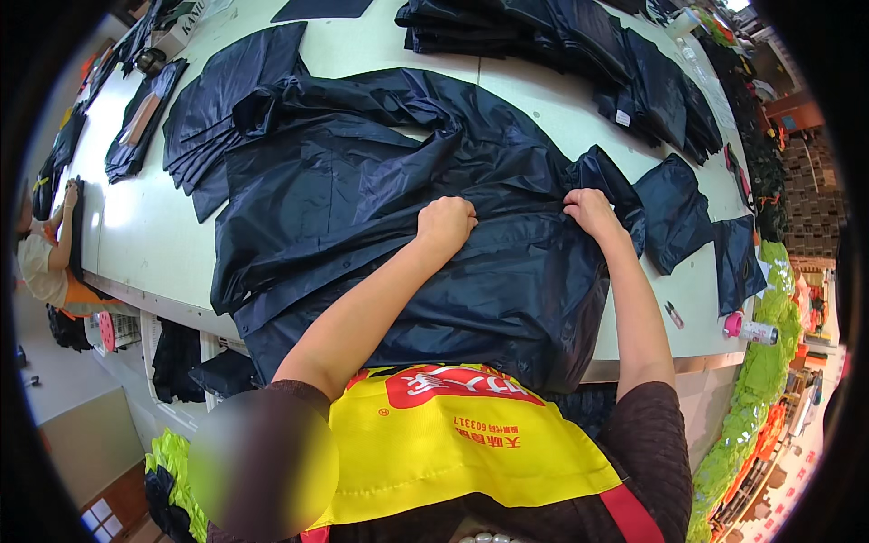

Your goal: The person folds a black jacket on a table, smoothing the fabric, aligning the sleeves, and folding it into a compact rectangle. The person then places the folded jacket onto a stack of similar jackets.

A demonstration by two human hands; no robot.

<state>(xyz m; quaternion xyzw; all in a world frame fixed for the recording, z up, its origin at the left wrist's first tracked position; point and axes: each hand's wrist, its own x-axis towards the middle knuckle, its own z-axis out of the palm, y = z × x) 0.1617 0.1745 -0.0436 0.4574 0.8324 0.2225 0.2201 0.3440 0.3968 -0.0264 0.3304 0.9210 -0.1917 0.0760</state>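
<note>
A large dark navy garment of thin, shiny fabric, with small round buttons along one edge, looks like a jacket (398, 262). It lies rumpled across the table in front of me and drapes over the near edge. My left hand (445, 226) is closed on its fabric near the middle, fingers curled under and partly hidden. Farther right, my right hand (593, 214) pinches the same jacket between thumb and fingers, beside a bunched part of dark cloth.
Folded dark garments (516, 36) are stacked at the back, with another pile (208, 100) at the left. Folded pieces (674, 213) lie to the right, near small snips (674, 315) and a pink-capped bottle (751, 329). Another person (47, 258) works at the table's far left.
</note>
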